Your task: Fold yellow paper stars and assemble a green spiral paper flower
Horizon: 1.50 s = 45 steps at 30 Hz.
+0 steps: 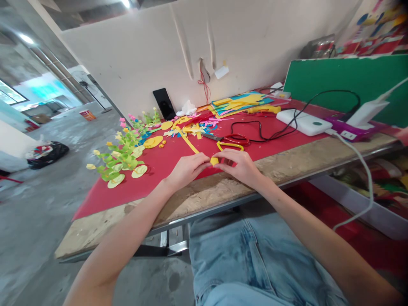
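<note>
A small yellow folded paper piece point(214, 161) is pinched between the fingertips of both hands, above the near edge of the red tabletop cover. My left hand point(188, 171) closes on it from the left, and my right hand point(238, 166) from the right. Just behind the right hand lie scissors with a red handle loop point(239, 139); beside it is a yellow loop point(230, 145), close to my knuckles. A long yellow paper strip point(189, 142) reaches from a heap of paper scraps point(194, 127) toward my left hand.
Green paper plants point(123, 159) on round bases stand at the left. Yellow paper discs point(153, 142) lie near them. A black phone point(164, 104) leans on the wall. Coloured paper sheets point(240, 103), a white power bank point(302, 122) and cables occupy the right, before a green board point(344, 83).
</note>
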Tool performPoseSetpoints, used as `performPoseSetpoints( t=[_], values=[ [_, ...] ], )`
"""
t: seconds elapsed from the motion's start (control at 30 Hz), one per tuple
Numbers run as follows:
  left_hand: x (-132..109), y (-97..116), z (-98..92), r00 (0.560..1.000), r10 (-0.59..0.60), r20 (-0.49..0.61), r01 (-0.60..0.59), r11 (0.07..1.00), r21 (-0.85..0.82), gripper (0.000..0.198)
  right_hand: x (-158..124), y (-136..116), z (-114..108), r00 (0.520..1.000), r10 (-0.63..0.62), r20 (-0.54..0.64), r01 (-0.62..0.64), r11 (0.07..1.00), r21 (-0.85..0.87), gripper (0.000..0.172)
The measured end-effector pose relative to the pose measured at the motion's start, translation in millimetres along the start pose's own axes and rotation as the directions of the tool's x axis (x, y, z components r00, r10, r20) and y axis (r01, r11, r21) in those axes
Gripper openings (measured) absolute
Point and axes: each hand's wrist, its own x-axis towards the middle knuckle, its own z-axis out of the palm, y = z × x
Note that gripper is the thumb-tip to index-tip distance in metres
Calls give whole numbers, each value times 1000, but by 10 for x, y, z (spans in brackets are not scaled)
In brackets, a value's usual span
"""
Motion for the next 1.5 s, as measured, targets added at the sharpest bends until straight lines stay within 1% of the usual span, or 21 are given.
performPoseSetpoints(
  t=[0.2, 0.43, 0.57, 0.7, 0.77, 0.93, 1.03, 1.2, 1.5],
  values=[
    [5, 29, -24, 1000, 24, -17, -23, 998, 53, 29, -7, 24, 12, 1000, -14, 0, 14, 1000, -21, 27],
    [11, 54, -37, 996, 74, -44, -67, 986, 151, 31, -9, 17, 16, 1000, -4, 9, 4, 1000, 5, 26],
    [8, 37, -32, 995, 93, -48, -87, 990, 111, 28, -10, 16, 12, 1000, -19, -14, 19, 1000, -17, 25],
    [0, 12, -12, 998, 44, -47, -41, 998, 45, 27, -10, 22, 12, 999, -36, -13, 35, 999, -26, 25],
    [-2, 5, 0, 998, 40, -52, -39, 999, 30, 27, -10, 18, 12, 999, -33, -10, 33, 999, -23, 25],
    [-1, 3, 10, 993, 102, -66, -96, 991, 95, 25, -6, -4, 12, 1000, -21, 11, 21, 1000, 4, 24],
    [-3, 5, 7, 987, 139, -84, -128, 983, 130, 23, -6, -3, 13, 999, -35, 15, 35, 999, 16, 22],
    [0, 11, 2, 973, 198, -118, -179, 972, 149, 22, -14, 22, 23, 996, -84, 7, 85, 996, -41, 20],
    [3, 11, 10, 969, 221, -106, -207, 969, 133, 19, -21, 54, 44, 987, -155, -33, 152, 984, -95, 20]
  ],
)
